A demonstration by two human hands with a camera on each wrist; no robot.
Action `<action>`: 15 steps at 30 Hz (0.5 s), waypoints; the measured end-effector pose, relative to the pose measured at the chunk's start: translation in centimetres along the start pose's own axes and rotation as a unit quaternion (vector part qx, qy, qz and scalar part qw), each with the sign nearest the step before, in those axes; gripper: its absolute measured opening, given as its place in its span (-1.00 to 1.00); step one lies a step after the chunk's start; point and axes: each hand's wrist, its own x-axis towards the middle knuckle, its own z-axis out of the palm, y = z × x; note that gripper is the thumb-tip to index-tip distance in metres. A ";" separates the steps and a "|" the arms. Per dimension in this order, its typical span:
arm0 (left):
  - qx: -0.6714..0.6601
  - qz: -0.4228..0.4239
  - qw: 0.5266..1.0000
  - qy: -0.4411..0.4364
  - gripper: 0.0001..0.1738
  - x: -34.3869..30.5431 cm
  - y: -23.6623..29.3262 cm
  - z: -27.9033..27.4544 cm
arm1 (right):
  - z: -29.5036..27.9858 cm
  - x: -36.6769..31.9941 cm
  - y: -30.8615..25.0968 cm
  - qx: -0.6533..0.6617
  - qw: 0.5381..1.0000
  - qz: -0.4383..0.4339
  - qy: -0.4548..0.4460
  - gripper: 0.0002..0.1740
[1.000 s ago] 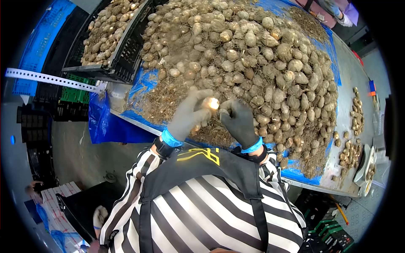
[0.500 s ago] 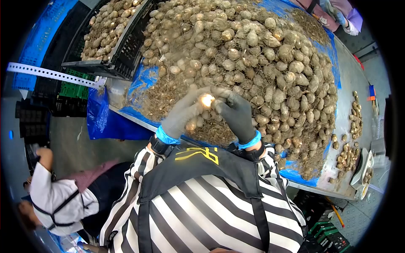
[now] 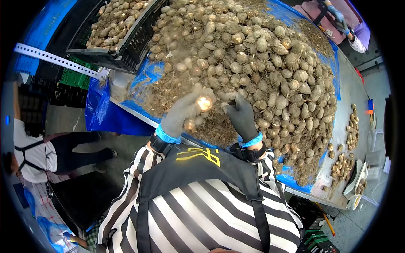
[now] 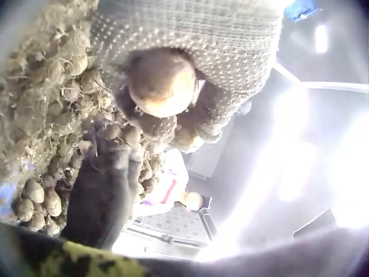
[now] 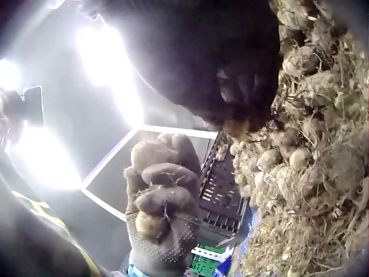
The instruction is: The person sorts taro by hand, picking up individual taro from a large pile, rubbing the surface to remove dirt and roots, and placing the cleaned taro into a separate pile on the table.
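"Head view?"
"High, facing down over left hand (image 3: 180, 114), right hand (image 3: 242, 119) and heap (image 3: 287, 80)."
"Wrist views?"
"Close in; each faces past its own hand toward the other; all share the heap."

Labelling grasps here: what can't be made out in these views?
- Whether the right hand pinches anything: right wrist view, deep shadow; head view, too small.
- Full shape of the lower tuber in the left hand: left wrist view, fingers cover it.
- Far end of the black crate: head view, cut off by top edge.
- Head of the person across the table: head view, cut off.
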 end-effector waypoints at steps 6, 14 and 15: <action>0.123 0.041 0.992 0.013 -0.35 0.1 -0.3 -1.0 | 0.5 -1.0 -3.2 0.016 1.000 -0.013 0.002 -0.79; 0.026 0.044 0.997 -0.051 -0.20 -0.4 -1.5 -3.0 | 2.0 0.3 -1.5 -0.099 0.992 -0.072 0.012 -0.90; 0.021 0.053 0.997 -0.049 -0.19 -0.5 -1.5 -3.0 | 1.7 0.7 -1.3 -0.069 0.997 -0.028 -0.021 -0.86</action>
